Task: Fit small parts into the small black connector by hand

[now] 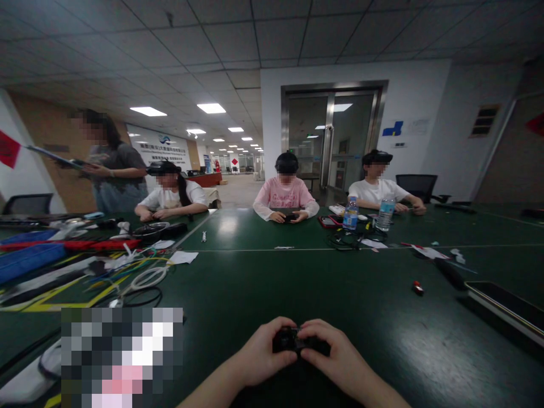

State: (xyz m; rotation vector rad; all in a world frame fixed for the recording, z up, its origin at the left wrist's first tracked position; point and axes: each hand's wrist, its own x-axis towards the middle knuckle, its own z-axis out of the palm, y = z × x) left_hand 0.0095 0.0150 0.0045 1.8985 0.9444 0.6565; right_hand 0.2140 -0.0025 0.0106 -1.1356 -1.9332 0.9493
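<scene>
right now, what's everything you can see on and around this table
table: one, dark green, foreground
water bottles: two, clear with blue labels, far side, right of centre
cables: tangle, yellow, white and black, left side
blue tray: one, blue, far left
small red item: one, red, right side
flat dark device: one, black, right edge
seated people: three, light tops, across the table
standing person: one, grey top, back left
left hand: one, bare, near edge, fingers on small black object
right hand: one, bare, fingers on the same object

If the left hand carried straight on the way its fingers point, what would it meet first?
The left hand is touching the small black object; just past it, likely the right hand.
</scene>
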